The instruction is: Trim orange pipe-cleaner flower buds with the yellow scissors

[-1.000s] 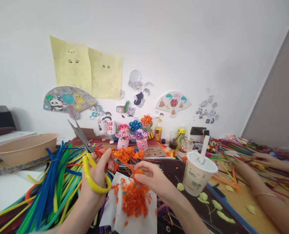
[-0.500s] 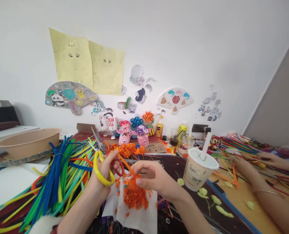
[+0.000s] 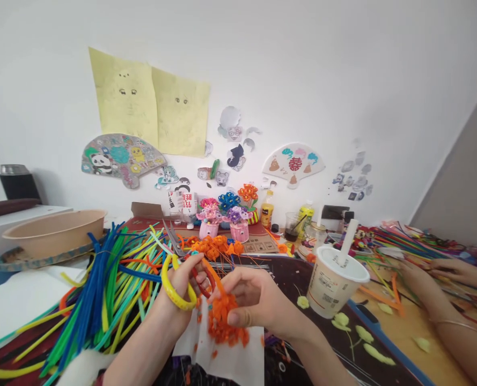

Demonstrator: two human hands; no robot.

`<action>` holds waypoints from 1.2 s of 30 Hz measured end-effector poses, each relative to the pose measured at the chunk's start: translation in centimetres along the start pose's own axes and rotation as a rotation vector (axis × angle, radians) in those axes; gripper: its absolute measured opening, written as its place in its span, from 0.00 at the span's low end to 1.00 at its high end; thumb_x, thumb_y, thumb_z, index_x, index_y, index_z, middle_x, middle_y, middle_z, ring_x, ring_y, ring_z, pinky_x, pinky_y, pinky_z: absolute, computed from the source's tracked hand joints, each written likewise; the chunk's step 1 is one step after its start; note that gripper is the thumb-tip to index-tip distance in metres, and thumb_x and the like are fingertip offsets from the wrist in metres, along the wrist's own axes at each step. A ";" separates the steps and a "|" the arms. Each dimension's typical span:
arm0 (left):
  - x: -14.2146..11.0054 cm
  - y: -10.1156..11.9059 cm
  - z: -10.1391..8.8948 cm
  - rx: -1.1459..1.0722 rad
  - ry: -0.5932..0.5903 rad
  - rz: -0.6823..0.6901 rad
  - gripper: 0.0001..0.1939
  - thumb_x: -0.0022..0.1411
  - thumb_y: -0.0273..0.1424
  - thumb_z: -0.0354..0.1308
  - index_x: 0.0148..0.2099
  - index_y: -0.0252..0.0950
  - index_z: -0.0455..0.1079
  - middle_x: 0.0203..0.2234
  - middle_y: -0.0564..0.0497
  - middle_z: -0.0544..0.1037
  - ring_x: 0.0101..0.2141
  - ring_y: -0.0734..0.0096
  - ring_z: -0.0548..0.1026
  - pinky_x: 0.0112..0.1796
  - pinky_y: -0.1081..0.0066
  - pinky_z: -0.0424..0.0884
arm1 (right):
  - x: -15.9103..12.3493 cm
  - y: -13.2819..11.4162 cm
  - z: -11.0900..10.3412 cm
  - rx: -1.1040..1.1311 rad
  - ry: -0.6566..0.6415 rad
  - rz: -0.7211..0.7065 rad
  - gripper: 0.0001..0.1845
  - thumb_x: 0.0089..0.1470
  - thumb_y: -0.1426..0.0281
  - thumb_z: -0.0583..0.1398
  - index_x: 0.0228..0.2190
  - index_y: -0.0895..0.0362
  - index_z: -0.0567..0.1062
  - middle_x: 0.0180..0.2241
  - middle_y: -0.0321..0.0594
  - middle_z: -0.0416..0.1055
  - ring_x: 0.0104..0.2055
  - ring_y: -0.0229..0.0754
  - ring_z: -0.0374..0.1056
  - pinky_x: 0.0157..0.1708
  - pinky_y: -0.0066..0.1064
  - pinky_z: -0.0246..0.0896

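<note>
Orange strip (image 3: pixel 212 271): stretched between both hands, above orange scraps (image 3: pixel 224 324) on white paper (image 3: pixel 246 362).
Gripped near the upper end in the left hand (image 3: pixel 186 274), together with the red-handled scissors (image 3: pixel 174 239), blades pointing away; held lower down in the right hand (image 3: pixel 258 300), between narrowed thumb and fingers, with the exact pinch partly hidden. For good control, hold lightly taut without kinking. Work directly over the white paper to confine the orange scraps. Aim the blades clear of all fingertips, and move in short, even strokes.
</note>
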State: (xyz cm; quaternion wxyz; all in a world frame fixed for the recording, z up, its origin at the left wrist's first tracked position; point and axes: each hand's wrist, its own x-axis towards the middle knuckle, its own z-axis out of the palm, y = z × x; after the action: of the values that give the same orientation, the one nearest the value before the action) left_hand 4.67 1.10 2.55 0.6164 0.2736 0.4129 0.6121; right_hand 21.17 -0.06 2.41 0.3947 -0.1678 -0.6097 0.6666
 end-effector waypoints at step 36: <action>0.1 0.3 0.0 -0.086 0.038 -0.067 0.21 0.44 0.38 0.67 0.16 0.39 0.58 0.09 0.63 0.57 0.13 0.82 0.58 0.17 0.76 0.59 | -0.1 0.0 0.5 -0.096 -0.055 0.155 0.23 0.40 0.69 0.72 0.42 0.56 0.80 0.32 0.37 0.75 0.34 0.35 0.70 0.38 0.27 0.65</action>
State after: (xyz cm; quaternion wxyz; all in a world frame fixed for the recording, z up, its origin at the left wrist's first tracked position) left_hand 4.51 1.23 2.82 0.6399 0.2210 0.4067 0.6135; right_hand 20.84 -0.46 2.52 0.3164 -0.2148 -0.6369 0.6694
